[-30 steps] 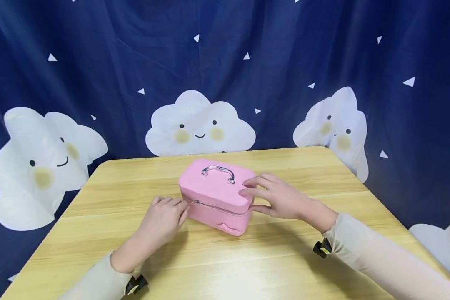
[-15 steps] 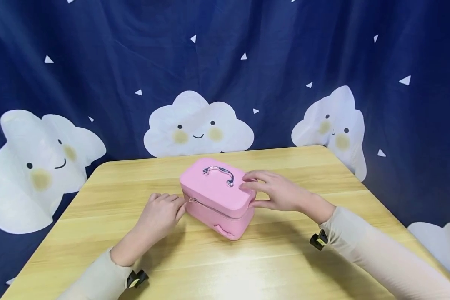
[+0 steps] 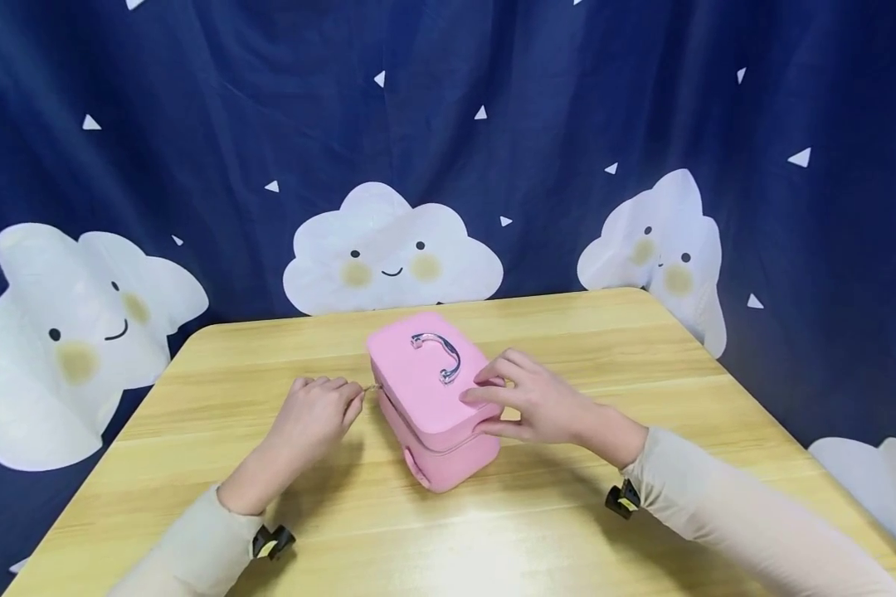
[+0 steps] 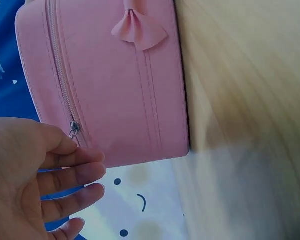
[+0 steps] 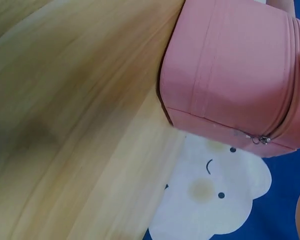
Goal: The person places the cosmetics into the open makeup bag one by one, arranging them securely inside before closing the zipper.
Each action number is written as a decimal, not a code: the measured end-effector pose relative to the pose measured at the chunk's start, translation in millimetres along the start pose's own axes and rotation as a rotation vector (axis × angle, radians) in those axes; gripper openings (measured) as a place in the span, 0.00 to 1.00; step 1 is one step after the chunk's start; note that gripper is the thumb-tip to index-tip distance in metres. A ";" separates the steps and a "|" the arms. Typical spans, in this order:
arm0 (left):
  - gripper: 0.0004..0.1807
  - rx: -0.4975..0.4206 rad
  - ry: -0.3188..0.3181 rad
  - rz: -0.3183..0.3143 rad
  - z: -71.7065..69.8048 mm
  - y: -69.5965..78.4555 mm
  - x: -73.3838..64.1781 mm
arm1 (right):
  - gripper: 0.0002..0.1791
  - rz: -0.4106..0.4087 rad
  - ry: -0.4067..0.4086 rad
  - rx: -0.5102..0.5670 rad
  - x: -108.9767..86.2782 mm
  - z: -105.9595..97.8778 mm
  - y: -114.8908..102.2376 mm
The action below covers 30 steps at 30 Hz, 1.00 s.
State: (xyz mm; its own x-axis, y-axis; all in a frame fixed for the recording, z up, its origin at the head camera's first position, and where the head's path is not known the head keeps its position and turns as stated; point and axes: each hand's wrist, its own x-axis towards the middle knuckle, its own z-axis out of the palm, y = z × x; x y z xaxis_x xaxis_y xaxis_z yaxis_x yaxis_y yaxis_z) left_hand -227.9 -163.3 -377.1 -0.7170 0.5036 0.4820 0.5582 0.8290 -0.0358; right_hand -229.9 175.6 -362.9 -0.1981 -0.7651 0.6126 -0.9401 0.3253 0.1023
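Note:
A pink zippered case stands on the table, turned at an angle, with a curved silver handle on its lid. My left hand pinches the zipper pull at the case's left end, thumb against index finger. At the opposite corner, my right hand grips the case, fingers on the lid and thumb against the side. A pink bow decorates the front, seen in the left wrist view. The right wrist view shows another zipper pull near the case's far edge.
The light wooden table extends around the case on all sides. Behind it hangs a dark blue curtain printed with white smiling clouds and small triangles. A black wrist camera sits at the left cuff, another at the right.
The case has turned on the table, its front swinging toward the left. My right hand has moved slightly left and nearer with it. The left hand has stayed at the zipper end.

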 end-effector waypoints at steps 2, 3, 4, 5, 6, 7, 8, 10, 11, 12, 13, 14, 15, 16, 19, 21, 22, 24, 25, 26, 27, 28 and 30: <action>0.10 -0.010 -0.010 -0.005 0.0 -1.1 1.1 | 0.22 -0.010 0.017 0.022 2.4 4.2 -1.6; 0.10 -0.014 -0.013 -0.006 -0.2 -1.6 1.6 | 0.22 -0.018 0.027 0.030 3.5 6.4 -2.5; 0.10 -0.020 -0.017 -0.008 -0.7 -2.1 2.1 | 0.22 -0.022 0.033 0.038 5.1 8.3 -3.7; 0.10 -0.023 -0.019 -0.008 -1.2 -2.7 2.7 | 0.22 -0.025 0.038 0.042 6.6 10.2 -4.9; 0.10 -0.026 -0.021 -0.006 -1.2 -3.2 3.0 | 0.22 -0.026 0.042 0.041 8.3 12.0 -6.2; 0.09 -0.028 -0.024 -0.004 -1.2 -3.8 3.3 | 0.22 -0.028 0.045 0.035 10.1 13.8 -7.6; 0.08 -0.032 -0.025 0.000 -1.3 -4.5 3.6 | 0.22 -0.027 0.043 0.026 11.9 15.4 -9.1; 0.08 -0.039 -0.029 0.010 -1.2 -6.0 4.8 | 0.22 -0.021 0.035 0.019 15.8 17.2 -11.4; 0.08 -0.042 -0.028 0.016 -0.9 -7.0 5.6 | 0.22 -0.016 0.029 0.021 17.5 17.5 -12.3; 0.08 -0.043 -0.029 0.023 -0.4 -8.0 6.3 | 0.21 -0.012 0.023 0.024 19.0 17.4 -13.0; 0.08 -0.049 -0.030 0.029 -0.2 -9.3 7.1 | 0.20 -0.007 0.015 0.033 20.3 17.1 -13.7; 0.08 -0.053 -0.032 0.035 0.2 -10.6 7.9 | 0.20 -0.002 0.009 0.042 21.0 16.9 -14.2; 0.08 -0.056 -0.033 0.043 0.5 -12.0 8.6 | 0.19 0.002 0.005 0.051 21.6 16.5 -14.8; 0.08 -0.059 -0.035 0.050 0.8 -13.4 9.3 | 0.18 0.008 0.003 0.058 22.0 16.1 -15.7; 0.08 -0.067 -0.049 0.074 1.9 -17.5 11.4 | 0.18 0.022 0.014 0.054 23.3 17.5 -18.5; 0.08 -0.070 -0.058 0.092 2.5 -19.7 12.8 | 0.19 0.041 0.024 0.039 25.4 19.1 -21.0; 0.09 -0.075 -0.059 0.100 3.2 -20.9 13.6 | 0.19 0.054 0.029 0.033 26.8 20.0 -22.2; 0.10 -0.093 -0.060 0.118 4.0 -23.0 14.9 | 0.19 0.079 0.029 0.019 29.5 22.2 -24.6; 0.10 -0.102 -0.060 0.127 4.3 -23.9 15.3 | 0.19 0.092 0.024 0.012 30.8 23.1 -25.7; 0.11 -0.111 -0.063 0.136 4.5 -24.9 15.5 | 0.19 0.104 0.020 0.006 32.0 23.5 -27.1; 0.12 -0.123 -0.069 0.143 4.6 -25.8 15.6 | 0.19 0.111 0.019 -0.001 32.9 24.1 -28.0; 0.12 -0.133 -0.075 0.152 4.4 -26.4 15.7 | 0.19 0.117 0.016 -0.005 33.5 24.6 -28.8; 0.13 -0.149 -0.094 0.162 3.4 -27.1 15.5 | 0.19 0.128 0.014 -0.012 34.6 24.6 -30.4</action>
State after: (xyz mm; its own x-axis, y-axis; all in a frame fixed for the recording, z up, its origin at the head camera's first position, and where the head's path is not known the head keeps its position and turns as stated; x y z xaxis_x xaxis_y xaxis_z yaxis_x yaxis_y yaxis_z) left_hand -255.6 -177.1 -371.6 -0.6448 0.6535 0.3963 0.7196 0.6938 0.0268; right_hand -215.1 125.6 -364.1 -0.3123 -0.7094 0.6318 -0.9039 0.4265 0.0321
